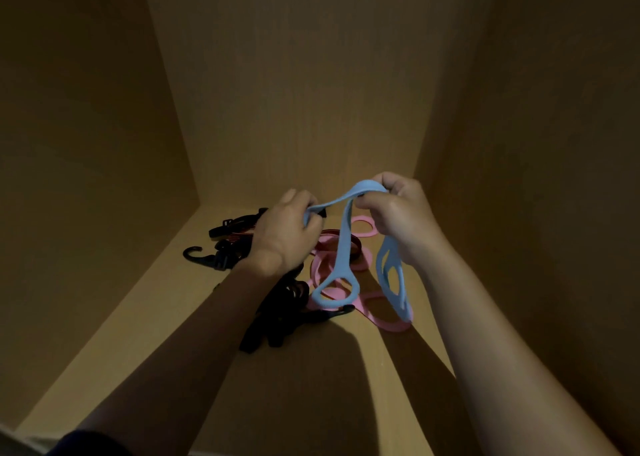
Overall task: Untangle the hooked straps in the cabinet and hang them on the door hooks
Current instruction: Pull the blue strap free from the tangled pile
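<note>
Both my hands are inside the wooden cabinet, lifting a light blue strap [343, 244] above the pile. My left hand [285, 234] grips one end of it, and my right hand [398, 209] pinches its top bend. Two looped parts of the blue strap hang down below my hands. Under it a pink strap [375, 312] with oval loops lies on the cabinet floor [138, 324]. Black straps with a red striped cord lie to the left, and a black hook [195, 253] sticks out toward the left wall. A second heap of black straps [277, 313] lies under my left wrist.
The cabinet's back wall [304, 92], left wall [86, 116] and right wall [536, 126] close in the space. Bare floor lies in front of the pile, between my forearms. No door or door hooks are in view.
</note>
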